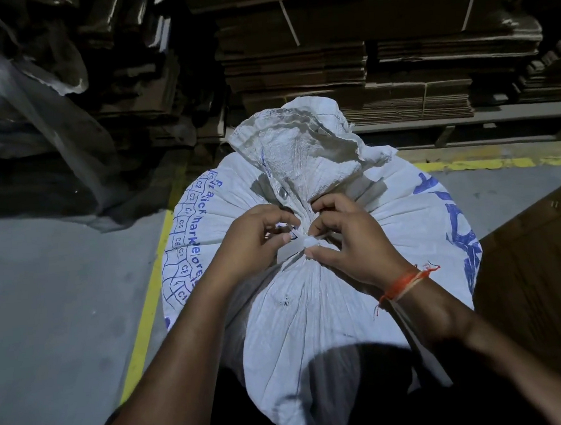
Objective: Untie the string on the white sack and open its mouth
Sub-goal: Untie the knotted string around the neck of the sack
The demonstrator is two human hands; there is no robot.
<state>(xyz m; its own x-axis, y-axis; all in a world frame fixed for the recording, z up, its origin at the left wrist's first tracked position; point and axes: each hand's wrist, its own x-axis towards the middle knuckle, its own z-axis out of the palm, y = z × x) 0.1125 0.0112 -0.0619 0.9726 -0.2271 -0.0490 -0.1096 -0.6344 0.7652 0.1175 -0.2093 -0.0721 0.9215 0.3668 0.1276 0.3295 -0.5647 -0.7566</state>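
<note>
Where the white sack stands upright on the grey floor, just inside the yellow line that runs along the floor's marked edge, its neck is gathered tight and the crumpled mouth flares above the tie. Both hands meet at that neck: the left hand pinches a pale strand of the string between thumb and forefinger, while the right hand, with an orange thread on its wrist, has its grip closed on what seems to be the knot, though the fingers hide part of it. Stacks of flattened cardboard rise behind the sack.
</note>
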